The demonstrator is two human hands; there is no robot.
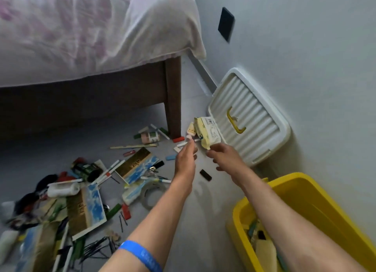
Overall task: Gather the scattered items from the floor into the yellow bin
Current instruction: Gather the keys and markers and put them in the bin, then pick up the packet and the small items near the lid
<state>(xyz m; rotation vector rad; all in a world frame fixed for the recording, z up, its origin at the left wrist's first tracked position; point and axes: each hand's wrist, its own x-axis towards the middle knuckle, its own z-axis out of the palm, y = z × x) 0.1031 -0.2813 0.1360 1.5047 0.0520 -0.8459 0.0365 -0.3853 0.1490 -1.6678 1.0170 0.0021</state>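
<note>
The yellow bin [301, 187] stands at the lower right with a few items inside. My right hand [223, 156] pinches the lower corner of a pale yellow packet [207, 133] and holds it above the floor. My left hand [186, 159] reaches forward beside it, its fingertips at a small white item [189, 137] near a white marker [184, 144]; whether it grips anything is unclear. Markers, cards, a tape roll [151, 194] and small blocks lie scattered across the grey floor to the left.
The bin's white lid [254, 117] with a yellow handle leans against the wall on the right. A bed with a brown wooden leg [174, 100] fills the upper left. A small black block [205, 175] lies between my forearms.
</note>
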